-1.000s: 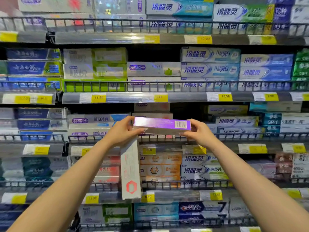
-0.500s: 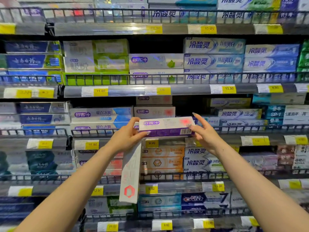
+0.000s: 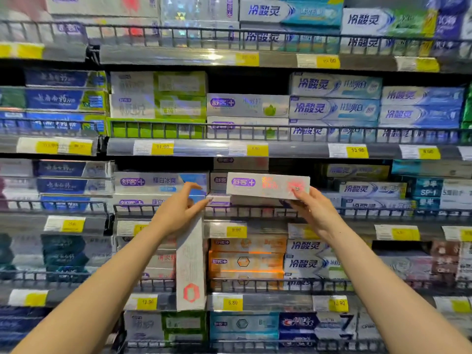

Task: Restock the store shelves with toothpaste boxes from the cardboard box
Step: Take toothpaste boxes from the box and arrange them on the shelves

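A white toothpaste box [image 3: 265,185] with a purple logo and a red mark is held level in front of the third shelf, above a stack of like boxes [image 3: 219,180]. My right hand [image 3: 313,210] grips its right end from below. My left hand [image 3: 181,209] holds a second white box [image 3: 190,267] that hangs upright with a red hexagon near its bottom; its fingertips point toward the level box without touching it. The cardboard box is not in view.
Store shelves full of toothpaste boxes fill the view, each with a wire rail [image 3: 255,210] and yellow price tags [image 3: 162,148]. A dark gap [image 3: 288,167] opens behind and above the level box. Orange boxes [image 3: 245,261] sit one shelf lower.
The level box has moved up and right toward the shelf gap and turned its printed face toward me. My left hand has let go of it; only my right hand holds it now.
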